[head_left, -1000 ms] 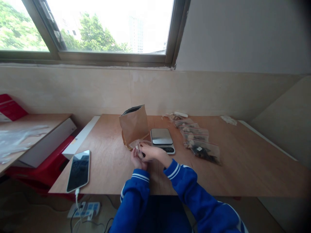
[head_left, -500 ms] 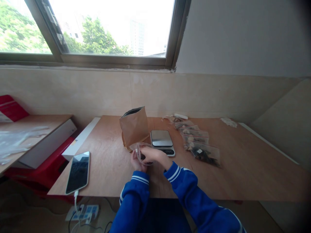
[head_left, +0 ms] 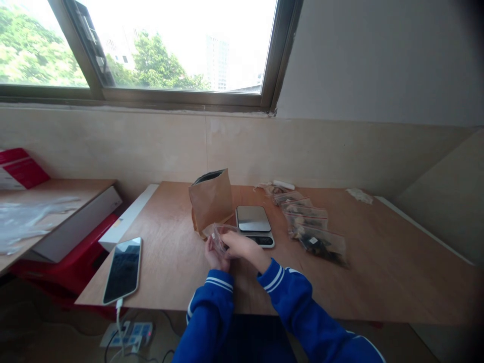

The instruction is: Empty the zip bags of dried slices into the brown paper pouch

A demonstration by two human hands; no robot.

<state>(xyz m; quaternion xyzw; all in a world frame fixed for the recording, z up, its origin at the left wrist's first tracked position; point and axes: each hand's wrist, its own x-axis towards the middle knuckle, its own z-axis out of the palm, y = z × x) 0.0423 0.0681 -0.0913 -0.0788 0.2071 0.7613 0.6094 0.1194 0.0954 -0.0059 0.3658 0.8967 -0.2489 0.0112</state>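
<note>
**Both hands on a small clear bag at the table's near edge**

The left hand [head_left: 214,257] and the right hand [head_left: 237,247] meet over the wooden table [head_left: 378,272], close to its near edge, and both pinch a small clear plastic bag [head_left: 220,235] between them. The fingers of each hand are closed on the film; the bag is lifted a little off the wood, just in front of the brown paper bag [head_left: 210,200] and just left of the kitchen scale [head_left: 254,224]. Whether the small bag's mouth is open or pressed shut is too small to tell.

The bag looks thin, soft and very light, so it will likely crumple and sag rather than hold a shape, and the smooth film may slip between fingertips. The top strip by the mouth seems the firmest place to hold, one hand at each end.

The paper bag stands upright with its dark-lined mouth open. To the right of the scale lies a row of filled clear bags [head_left: 313,229], overlapping one another, with dark contents inside. A phone [head_left: 123,269] lies face up near the table's left corner, a white cable running down from it.
</note>
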